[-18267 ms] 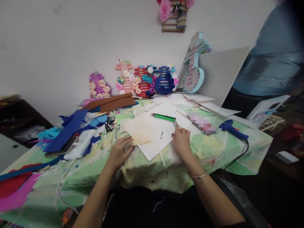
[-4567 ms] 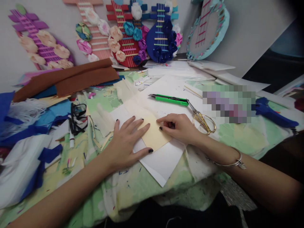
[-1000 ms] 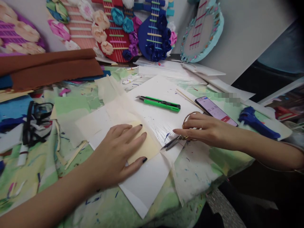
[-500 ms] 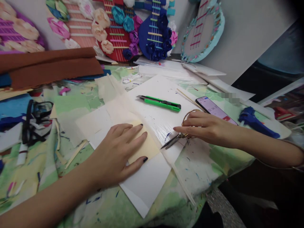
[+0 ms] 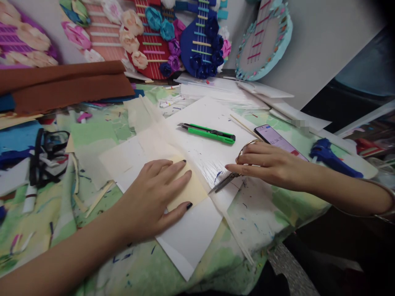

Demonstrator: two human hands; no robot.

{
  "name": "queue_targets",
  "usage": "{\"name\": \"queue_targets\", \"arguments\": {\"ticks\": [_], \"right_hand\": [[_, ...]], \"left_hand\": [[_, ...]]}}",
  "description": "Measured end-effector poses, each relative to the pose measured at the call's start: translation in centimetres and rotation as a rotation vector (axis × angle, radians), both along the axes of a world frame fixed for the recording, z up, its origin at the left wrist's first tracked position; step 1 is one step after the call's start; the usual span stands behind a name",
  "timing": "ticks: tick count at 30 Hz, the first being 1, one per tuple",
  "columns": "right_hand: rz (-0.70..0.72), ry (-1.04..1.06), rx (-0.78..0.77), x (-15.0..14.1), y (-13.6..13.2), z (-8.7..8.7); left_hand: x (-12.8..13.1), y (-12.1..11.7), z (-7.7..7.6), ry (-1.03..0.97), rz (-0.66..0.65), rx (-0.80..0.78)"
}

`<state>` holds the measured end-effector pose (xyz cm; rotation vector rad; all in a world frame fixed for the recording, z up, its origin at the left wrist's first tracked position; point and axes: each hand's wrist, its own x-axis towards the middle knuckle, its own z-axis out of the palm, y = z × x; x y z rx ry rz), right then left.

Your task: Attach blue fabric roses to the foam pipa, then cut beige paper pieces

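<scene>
My left hand (image 5: pixel 159 195) lies flat with its fingers spread, pressing on a cream piece of paper (image 5: pixel 197 191) over a white board (image 5: pixel 193 242). In my right hand (image 5: pixel 265 162) is a pair of scissors (image 5: pixel 225 183), fingers wrapped round the handles. Their blades are nearly together, and the tips reach the right edge of the cream piece. Thin pale crepe paper (image 5: pixel 154 137) runs diagonally under and beside that piece, and a narrow strip of it hangs toward the front edge. A green utility knife (image 5: pixel 211 135) rests on the board beyond both hands.
A phone (image 5: pixel 280 142) and a blue glue gun (image 5: pixel 335 158) lie at the right. Black-framed glasses (image 5: pixel 46 156) and paper scraps are on the left. Brown crepe paper (image 5: pixel 68 88) sits at the back left, before several paper-flowered guitar shapes (image 5: pixel 200 45) against the wall.
The scissor blades have closed from slightly apart to nearly together. My left hand and the papers stay in the same place.
</scene>
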<state>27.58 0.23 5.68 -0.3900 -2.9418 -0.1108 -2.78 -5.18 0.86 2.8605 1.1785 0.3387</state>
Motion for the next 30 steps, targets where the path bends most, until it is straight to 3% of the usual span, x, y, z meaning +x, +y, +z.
{"name": "queue_targets", "arguments": {"ticks": [10, 30], "right_hand": [[0.039, 0.000, 0.088, -0.23, 0.02, 0.13], [0.011, 0.025, 0.096, -0.30, -0.50, 0.09]], "left_hand": [[-0.04, -0.02, 0.05, -0.014, 0.002, -0.006], [-0.12, -0.03, -0.03, -0.028, 0.004, -0.009]]}}
